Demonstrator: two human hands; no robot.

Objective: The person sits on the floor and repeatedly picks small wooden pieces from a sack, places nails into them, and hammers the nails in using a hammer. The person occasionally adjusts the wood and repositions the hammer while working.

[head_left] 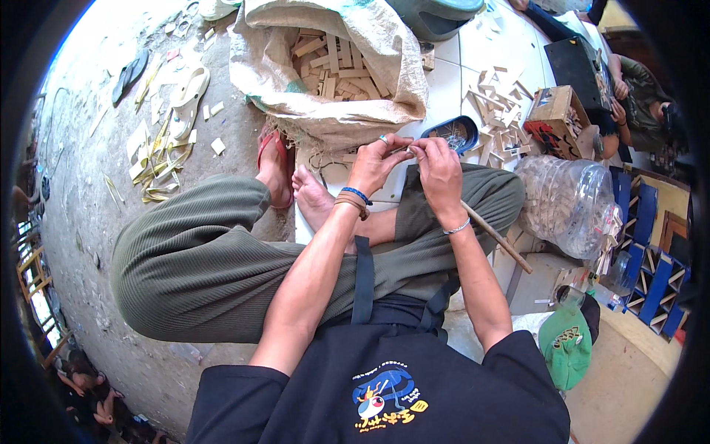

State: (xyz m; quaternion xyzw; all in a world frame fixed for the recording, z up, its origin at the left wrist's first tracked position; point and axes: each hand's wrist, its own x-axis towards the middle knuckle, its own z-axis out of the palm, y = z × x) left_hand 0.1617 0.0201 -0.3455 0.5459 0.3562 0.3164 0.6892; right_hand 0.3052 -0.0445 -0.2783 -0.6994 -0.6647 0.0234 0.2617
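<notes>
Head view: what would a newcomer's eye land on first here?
Probably the big whitish sack at top centre, its mouth open on a heap of pale wooden pieces. Just below it, the left hand and right hand have their fingertips close together, near a dark blue tray. The bright green cap at lower right would also stand out.

Wkshp | sack (344, 115) w/ cut wood pcs (336, 68) | loose strips (499, 111) on tiles (446, 80) | tray (474, 136), prob. nails (451, 134)

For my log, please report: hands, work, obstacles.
Left hand and right hand close together, both pinched. Anything held: too small to tell. Blue dish just beyond right hand.
</notes>
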